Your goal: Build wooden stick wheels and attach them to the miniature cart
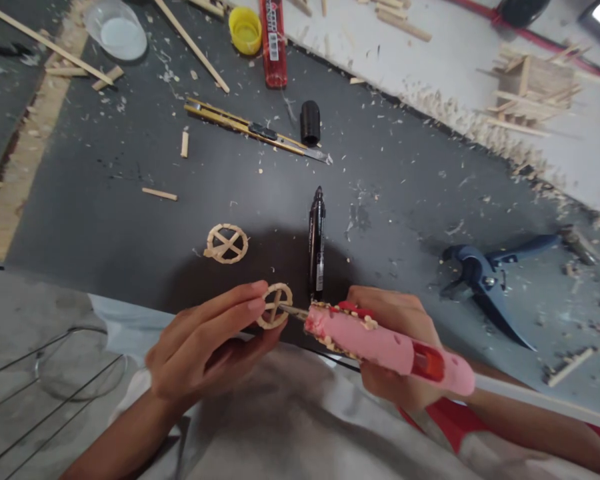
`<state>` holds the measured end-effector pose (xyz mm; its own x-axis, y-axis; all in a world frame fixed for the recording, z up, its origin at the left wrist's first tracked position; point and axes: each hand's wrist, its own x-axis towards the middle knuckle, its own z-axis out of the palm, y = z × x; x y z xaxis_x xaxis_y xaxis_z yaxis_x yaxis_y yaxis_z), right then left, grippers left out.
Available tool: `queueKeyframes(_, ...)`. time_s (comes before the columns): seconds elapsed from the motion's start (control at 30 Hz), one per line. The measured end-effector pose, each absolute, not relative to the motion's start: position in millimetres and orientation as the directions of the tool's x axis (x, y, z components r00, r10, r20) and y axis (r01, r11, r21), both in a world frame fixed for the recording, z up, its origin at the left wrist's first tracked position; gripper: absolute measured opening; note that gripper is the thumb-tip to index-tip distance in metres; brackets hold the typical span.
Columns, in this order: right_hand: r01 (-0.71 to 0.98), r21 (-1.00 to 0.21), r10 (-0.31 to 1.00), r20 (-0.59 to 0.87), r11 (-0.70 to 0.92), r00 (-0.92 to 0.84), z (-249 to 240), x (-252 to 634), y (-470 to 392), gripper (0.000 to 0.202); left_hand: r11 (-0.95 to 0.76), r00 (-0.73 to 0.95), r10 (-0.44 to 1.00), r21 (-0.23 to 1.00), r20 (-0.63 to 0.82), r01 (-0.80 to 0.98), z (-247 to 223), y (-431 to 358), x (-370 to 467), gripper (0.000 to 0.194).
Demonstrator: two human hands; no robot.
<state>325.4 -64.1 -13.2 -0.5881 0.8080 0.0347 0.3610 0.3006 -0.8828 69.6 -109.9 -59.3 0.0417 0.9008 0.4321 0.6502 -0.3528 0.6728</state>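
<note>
My left hand (210,333) pinches a small wooden wheel (276,298) with crossed spokes, holding it up near the table's front edge. In my right hand (400,313) is a pink hot glue gun (375,343), a glue stick (530,395) running out of its back end. Its metal nozzle meets the middle of the wheel, where the spokes cross; whether glue is coming out I cannot tell. A second spoked wooden wheel (227,244) lies flat on the dark table just beyond my left hand. An uncapped black marker (317,243) lies just beyond the glue gun's tip.
Farther back lie a yellow box cutter (255,130) with its blade out, a black cap (310,123), a red packet (274,47) and a yellow cap (245,31). Blue cutters (485,280) rest at right. Short sticks (160,194) and shavings are scattered around.
</note>
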Motion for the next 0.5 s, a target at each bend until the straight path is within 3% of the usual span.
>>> queueKeyframes(0.4, 0.336, -0.888, 0.796, 0.054, 0.314, -0.603, -15.3, 327.4, -64.2, 0.027, -0.368, 0.058, 0.897, 0.665, 0.439, 0.650, -56.0, -109.1, 71.7, 0.046)
queueKeyframes(0.5, 0.358, -0.878, 0.795, 0.042, 0.318, -0.605, -13.8, 327.8, -63.9, 0.028, -0.363, 0.053, 0.898, 0.668, 0.436, 0.650, -57.0, -108.6, 72.6, 0.040)
